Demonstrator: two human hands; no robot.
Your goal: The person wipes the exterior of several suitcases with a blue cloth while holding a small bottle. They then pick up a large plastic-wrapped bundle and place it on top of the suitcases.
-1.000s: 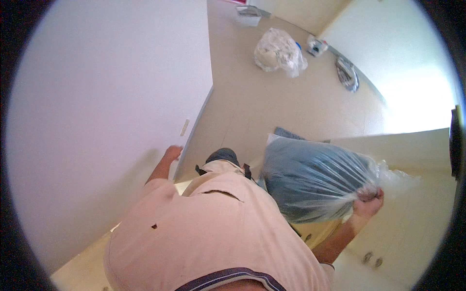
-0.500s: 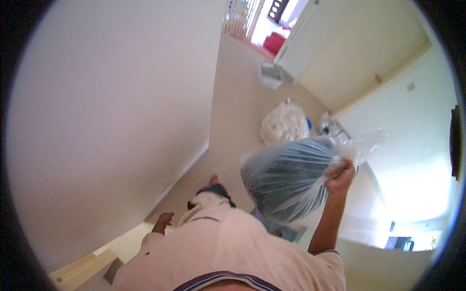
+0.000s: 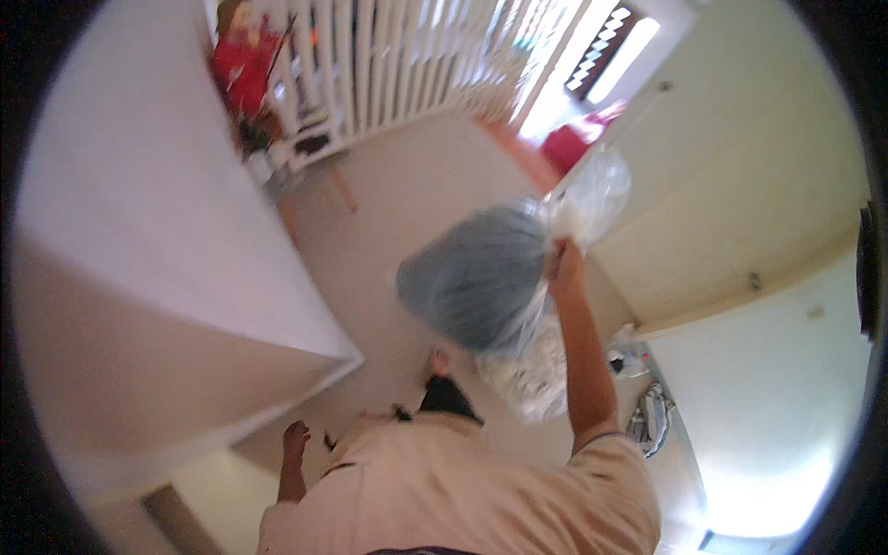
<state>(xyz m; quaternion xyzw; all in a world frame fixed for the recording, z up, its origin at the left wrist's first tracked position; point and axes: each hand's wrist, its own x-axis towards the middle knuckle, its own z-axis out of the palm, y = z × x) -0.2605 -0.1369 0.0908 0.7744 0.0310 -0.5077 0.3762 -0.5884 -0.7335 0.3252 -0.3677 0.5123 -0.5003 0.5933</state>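
Observation:
My right hand (image 3: 563,263) is closed round the gathered neck of a clear plastic bag (image 3: 476,277), held off the floor at arm's length. Dark grey-blue stuff, perhaps cloth, fills it. Above my fist the loose, see-through top of the bag flares out. Low at the left, my left hand (image 3: 296,438) hangs beside my body with nothing in it, its fingers loosely bent and a little apart. Partly hidden behind the held bag and my right forearm, a second clear bag (image 3: 532,375) with whitish contents rests on the floor.
A white wall corner (image 3: 347,359) juts in at the left. Ahead stands a white slatted railing (image 3: 388,79), with a red-clothed figure (image 3: 245,69) at its left end. A pale door (image 3: 712,157) is at the right. Small bagged things (image 3: 631,353) and a grey-striped item (image 3: 652,418) lie along the right wall.
The view has turned and moved forward, bringing the railing and red figure into sight. My right hand still grips the bag, now farther forward. The whitish bag on the floor is nearer.

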